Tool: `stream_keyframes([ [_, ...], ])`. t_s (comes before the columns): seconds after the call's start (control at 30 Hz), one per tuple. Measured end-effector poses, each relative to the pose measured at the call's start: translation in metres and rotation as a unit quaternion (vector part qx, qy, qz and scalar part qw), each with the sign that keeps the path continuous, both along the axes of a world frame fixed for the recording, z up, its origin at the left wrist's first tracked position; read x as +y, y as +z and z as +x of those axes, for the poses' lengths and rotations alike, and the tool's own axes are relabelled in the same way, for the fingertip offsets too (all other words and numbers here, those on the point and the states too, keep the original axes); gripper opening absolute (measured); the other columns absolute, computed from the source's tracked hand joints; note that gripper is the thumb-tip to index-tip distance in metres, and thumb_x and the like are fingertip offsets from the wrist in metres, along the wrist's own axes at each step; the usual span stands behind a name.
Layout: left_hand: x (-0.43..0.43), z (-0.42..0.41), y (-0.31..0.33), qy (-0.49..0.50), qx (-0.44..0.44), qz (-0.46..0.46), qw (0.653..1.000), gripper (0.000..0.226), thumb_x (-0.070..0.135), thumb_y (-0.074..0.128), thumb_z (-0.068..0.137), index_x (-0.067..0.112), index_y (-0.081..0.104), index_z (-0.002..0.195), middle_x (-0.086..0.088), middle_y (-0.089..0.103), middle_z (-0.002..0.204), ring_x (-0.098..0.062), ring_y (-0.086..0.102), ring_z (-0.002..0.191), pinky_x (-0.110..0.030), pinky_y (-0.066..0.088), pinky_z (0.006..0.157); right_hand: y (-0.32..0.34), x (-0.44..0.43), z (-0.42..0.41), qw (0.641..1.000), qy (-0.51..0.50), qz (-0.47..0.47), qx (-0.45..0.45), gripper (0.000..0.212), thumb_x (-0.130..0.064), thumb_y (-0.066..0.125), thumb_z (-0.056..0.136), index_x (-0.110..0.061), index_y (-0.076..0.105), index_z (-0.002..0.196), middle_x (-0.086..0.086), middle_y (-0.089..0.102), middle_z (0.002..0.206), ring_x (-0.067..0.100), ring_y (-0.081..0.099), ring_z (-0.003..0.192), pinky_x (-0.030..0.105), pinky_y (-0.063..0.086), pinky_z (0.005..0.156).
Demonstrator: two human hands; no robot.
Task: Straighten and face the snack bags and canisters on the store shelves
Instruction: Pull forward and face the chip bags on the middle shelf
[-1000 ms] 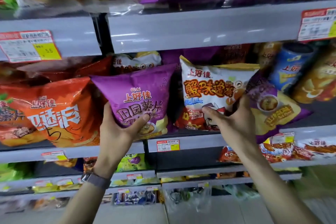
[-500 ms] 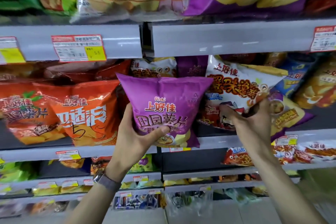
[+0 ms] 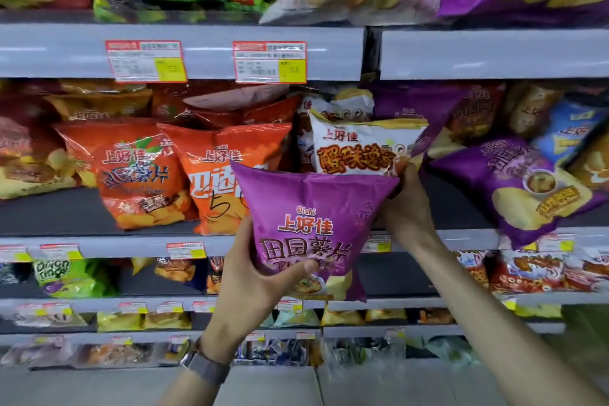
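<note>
Gripping the purple bag (image 3: 313,208) at its 7 o'clock corner, the left hand (image 3: 260,270) holds it upright, off the shelf (image 3: 99,245). At 1 o'clock behind it, the right hand (image 3: 405,208) has its fingers (image 3: 411,172) clamped on the white bag (image 3: 359,148).

Two hands are in view, the left hand (image 3: 260,273) and the right hand (image 3: 407,208), each with one bag: a purple bag (image 3: 309,227) and a white bag (image 3: 359,148). The middle shelf (image 3: 66,214) fronts two orange bags (image 3: 138,175), a second purple bag (image 3: 527,188) and one blue canister (image 3: 570,132). Two large price tags (image 3: 270,61) hang on the rail (image 3: 204,49) above; bags farther back are too blurred to count.
</note>
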State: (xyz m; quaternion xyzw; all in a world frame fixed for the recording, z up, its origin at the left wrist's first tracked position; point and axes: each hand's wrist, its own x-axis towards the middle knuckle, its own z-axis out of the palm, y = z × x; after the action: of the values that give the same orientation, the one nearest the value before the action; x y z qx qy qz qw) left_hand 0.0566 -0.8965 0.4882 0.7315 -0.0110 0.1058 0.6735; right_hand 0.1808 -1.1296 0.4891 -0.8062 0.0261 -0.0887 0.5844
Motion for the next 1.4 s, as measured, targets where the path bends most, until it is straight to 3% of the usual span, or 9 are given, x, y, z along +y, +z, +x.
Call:
stream_keyframes([
  [0.13,0.022,-0.012,-0.004,0.015,0.000,0.003,1.000,0.072,0.017,0.095,0.069,0.021,0.057,0.130,0.002,0.079,0.115,-0.019,0.078,0.103,-0.033,0.065,0.086,-0.002,0.028,0.001,1.000,0.013,-0.008,0.004,0.050,-0.013,0.080,0.083,-0.038,0.051,0.114,-0.010,0.072,0.108,0.013,0.070,0.098,0.045,0.061,0.087],
  [0.3,0.039,-0.022,-0.011,0.004,0.014,0.004,1.000,0.073,0.017,0.095,0.071,0.020,0.056,0.133,-0.002,0.078,0.118,-0.024,0.078,0.105,-0.037,0.065,0.086,-0.003,0.044,0.006,1.000,0.006,0.029,0.005,0.072,-0.024,0.087,0.082,-0.023,0.046,0.141,-0.005,0.070,0.112,0.011,0.069,0.103,0.013,0.051,0.071],
  [0.67,0.028,-0.010,-0.016,-0.032,0.022,0.020,0.999,0.072,0.026,0.095,0.068,0.025,0.058,0.129,0.007,0.078,0.114,-0.016,0.078,0.102,-0.031,0.064,0.085,-0.009,0.020,-0.012,0.999,0.006,0.044,0.003,0.090,-0.040,0.091,0.068,-0.035,0.043,0.145,-0.015,0.061,0.127,0.010,0.061,0.122,0.042,0.052,0.108],
  [0.73,0.019,-0.006,-0.015,-0.041,0.023,0.019,0.999,0.074,0.027,0.095,0.068,0.024,0.057,0.131,0.010,0.078,0.114,-0.013,0.078,0.101,-0.026,0.063,0.084,-0.018,0.006,-0.023,0.999,-0.012,0.038,0.004,0.083,-0.047,0.090,0.065,-0.037,0.050,0.137,-0.010,0.066,0.126,0.012,0.064,0.120,0.043,0.054,0.104],
  [0.9,-0.013,0.012,-0.009,-0.056,0.017,0.010,0.998,0.080,0.031,0.095,0.067,0.027,0.055,0.135,0.013,0.077,0.116,-0.009,0.077,0.101,-0.025,0.063,0.083,-0.025,-0.026,-0.059,0.998,-0.032,0.057,0.005,0.022,-0.016,0.072,0.093,-0.021,0.068,0.114,-0.007,0.078,0.101,0.006,0.072,0.100,0.031,0.057,0.091],
  [1.0,-0.037,0.026,-0.003,-0.053,0.011,0.010,0.999,0.080,0.033,0.095,0.068,0.029,0.055,0.137,0.010,0.077,0.118,-0.011,0.078,0.099,-0.030,0.064,0.081,-0.023,-0.042,-0.076,0.996,-0.018,0.087,-0.004,0.018,-0.020,0.062,0.101,-0.019,0.073,0.116,-0.005,0.079,0.106,0.012,0.072,0.105,0.033,0.054,0.094],
  [1.17,-0.090,0.051,0.009,-0.048,0.006,0.016,0.999,0.074,0.031,0.097,0.072,0.029,0.055,0.133,0.008,0.078,0.116,-0.012,0.078,0.098,-0.037,0.064,0.083,-0.007,-0.069,-0.087,0.993,0.079,0.090,-0.001,0.034,-0.033,0.055,0.102,-0.029,0.061,0.135,-0.018,0.072,0.124,-0.001,0.064,0.118,0.016,0.049,0.093],
  [1.3,-0.139,0.064,0.015,-0.050,0.000,0.031,0.998,0.070,0.026,0.098,0.073,0.029,0.056,0.129,0.012,0.078,0.113,-0.010,0.077,0.100,-0.040,0.065,0.085,-0.008,-0.104,-0.075,0.991,0.127,0.020,0.027,0.053,-0.056,0.075,0.090,-0.059,0.046,0.134,-0.025,0.066,0.131,-0.001,0.061,0.123,0.027,0.051,0.100],
  [1.4,-0.172,0.080,0.019,-0.040,-0.005,0.051,0.998,0.074,0.026,0.098,0.074,0.027,0.054,0.134,0.016,0.077,0.114,-0.007,0.077,0.100,-0.038,0.064,0.087,-0.010,-0.128,-0.057,0.991,0.127,0.039,0.012,0.075,-0.052,0.084,0.082,-0.043,0.044,0.145,-0.022,0.068,0.129,0.000,0.063,0.122,0.026,0.056,0.099],
])
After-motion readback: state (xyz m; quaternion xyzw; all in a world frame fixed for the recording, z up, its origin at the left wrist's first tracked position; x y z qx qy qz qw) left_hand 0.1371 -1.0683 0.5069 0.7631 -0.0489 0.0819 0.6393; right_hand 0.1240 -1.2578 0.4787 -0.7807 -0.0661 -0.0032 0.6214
